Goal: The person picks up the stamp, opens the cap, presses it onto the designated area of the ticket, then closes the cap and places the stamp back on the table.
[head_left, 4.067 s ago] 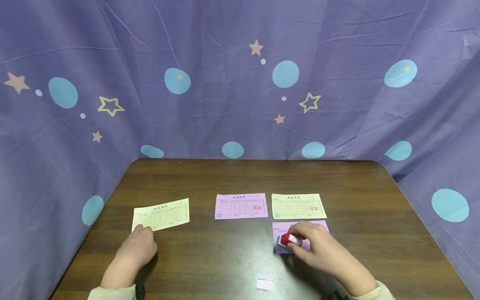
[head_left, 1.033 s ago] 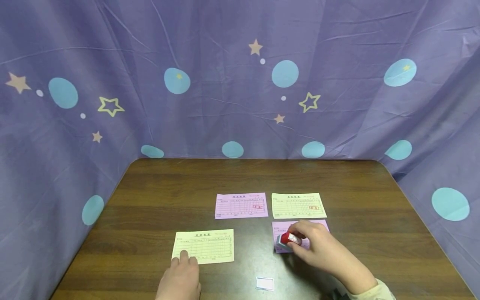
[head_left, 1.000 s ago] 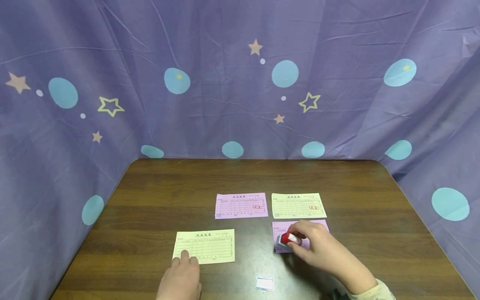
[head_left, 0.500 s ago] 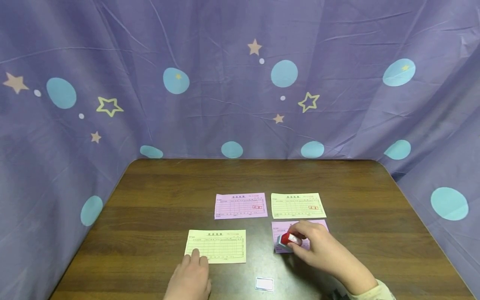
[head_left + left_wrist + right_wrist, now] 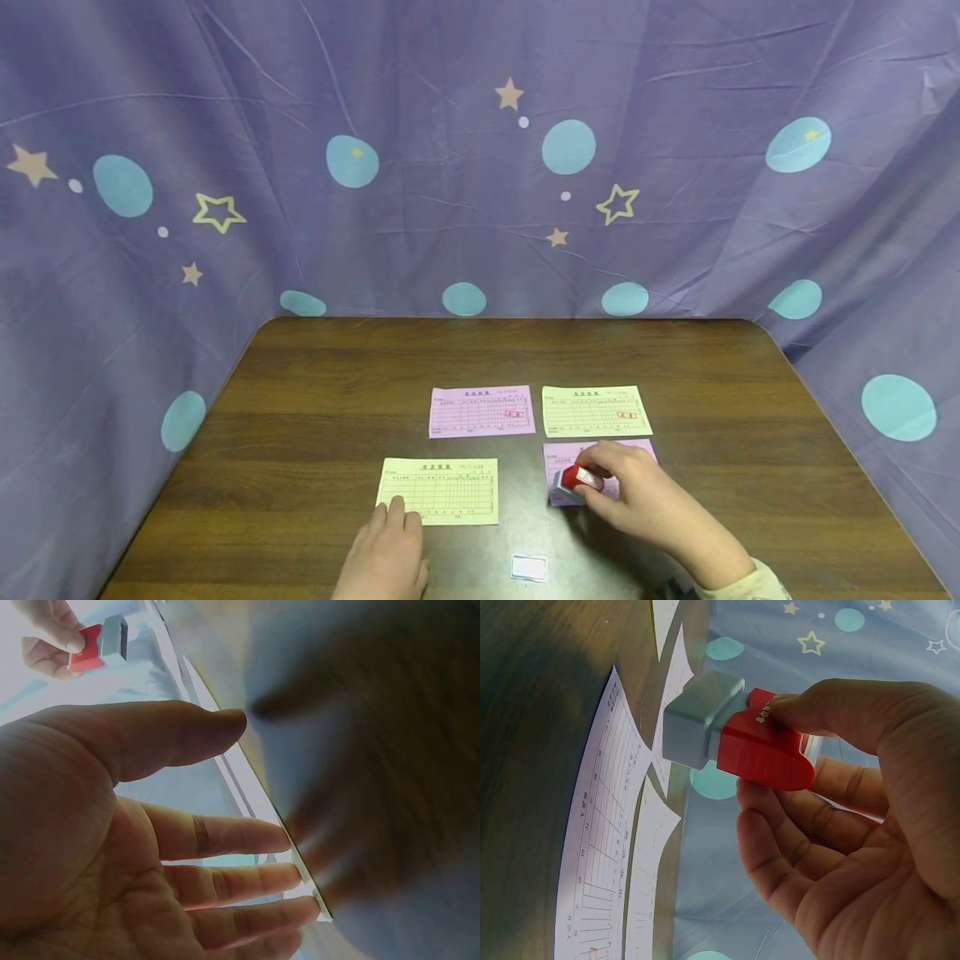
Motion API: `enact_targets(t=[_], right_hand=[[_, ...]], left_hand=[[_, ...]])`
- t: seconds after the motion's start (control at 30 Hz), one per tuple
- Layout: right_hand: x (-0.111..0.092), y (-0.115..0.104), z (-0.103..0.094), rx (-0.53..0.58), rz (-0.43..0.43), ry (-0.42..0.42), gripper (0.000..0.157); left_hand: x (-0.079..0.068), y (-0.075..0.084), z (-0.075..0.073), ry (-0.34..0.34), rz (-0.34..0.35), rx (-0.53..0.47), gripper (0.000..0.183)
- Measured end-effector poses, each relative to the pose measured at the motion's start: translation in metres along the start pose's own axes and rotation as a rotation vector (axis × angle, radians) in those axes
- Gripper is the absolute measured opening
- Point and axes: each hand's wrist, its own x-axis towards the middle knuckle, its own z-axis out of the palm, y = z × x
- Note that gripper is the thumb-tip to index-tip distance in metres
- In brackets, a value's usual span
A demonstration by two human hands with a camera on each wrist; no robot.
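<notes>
My right hand (image 5: 637, 492) pinches a red self-inking stamp (image 5: 761, 746) between thumb and fingers. Its grey cap or base end (image 5: 701, 720) points left, over a pink receipt slip (image 5: 558, 452) that the hand partly covers. On the left, the fingertips of my left hand (image 5: 386, 550) rest on the lower left part of a yellow receipt slip (image 5: 450, 492). In the left wrist view those fingers are straight and the thumb stands apart from them. No red mark shows on this yellow slip.
Farther back lie another pink slip (image 5: 480, 411) and another yellow slip (image 5: 592, 411), each bearing a red stamp mark. A small white rectangle with a blue border (image 5: 528, 567) lies near the front of the brown table (image 5: 315, 358). Purple curtain (image 5: 435, 208) surrounds the table's back and sides.
My left hand has slid the yellow slip from the far left towards the middle and front, straightening it; it moves only slightly at the end. The right hand with the stamp has stayed put.
</notes>
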Motion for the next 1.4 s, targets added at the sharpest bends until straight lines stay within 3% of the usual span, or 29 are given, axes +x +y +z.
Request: enact_targets(t=[0.37, 0.67, 1.1, 1.4], right_hand=[[0.001, -0.001, 0.001, -0.005, -0.001, -0.001, 0.027], [0.002, 0.000, 0.002, -0.013, -0.016, 0.000, 0.026], [0.004, -0.004, 0.000, -0.013, -0.013, -0.004, 0.025], [0.004, -0.003, 0.004, -0.009, -0.035, 0.004, 0.025]], left_hand=[[0.001, 0.004, 0.001, -0.032, -0.020, -0.030, 0.060], [0.000, 0.008, 0.001, 0.022, 0.019, -0.008, 0.059], [0.003, 0.012, 0.000, -0.035, 0.036, -0.031, 0.058], [0.005, 0.015, -0.004, -0.020, 0.070, -0.031, 0.056]])
